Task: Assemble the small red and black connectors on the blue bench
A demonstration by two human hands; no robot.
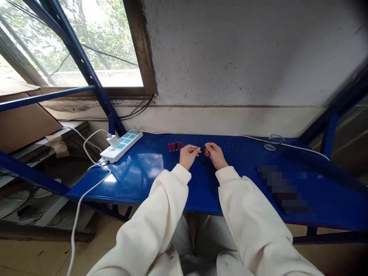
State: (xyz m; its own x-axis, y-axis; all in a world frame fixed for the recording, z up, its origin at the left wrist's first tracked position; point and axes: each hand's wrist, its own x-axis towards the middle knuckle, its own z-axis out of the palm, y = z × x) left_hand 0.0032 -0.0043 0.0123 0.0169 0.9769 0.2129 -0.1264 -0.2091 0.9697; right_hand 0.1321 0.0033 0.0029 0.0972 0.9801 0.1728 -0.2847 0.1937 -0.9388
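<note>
My left hand (pixel 189 155) pinches one end of a small dark cylinder (pixel 202 148) above the blue table. At its other end, the fingers of my right hand (pixel 214 154) are closed as well; whether a smaller part sits between them is too small to tell. Just left of my left hand, a row of short red cylinders (pixel 173 146) and a black cylinder (pixel 176 146) stands or lies on the table; which of the two is unclear. Tiny dark pieces (pixel 229 145) are scattered to the right of my right hand.
The blue table (pixel 152 184) runs along the wall. A white power strip (pixel 122 147) with a plug and cable occupies its left side. A clear glass (pixel 274 142) stands at the back right, near a blurred dark object (pixel 280 188). Blue frame posts (pixel 330 134) rise at both ends.
</note>
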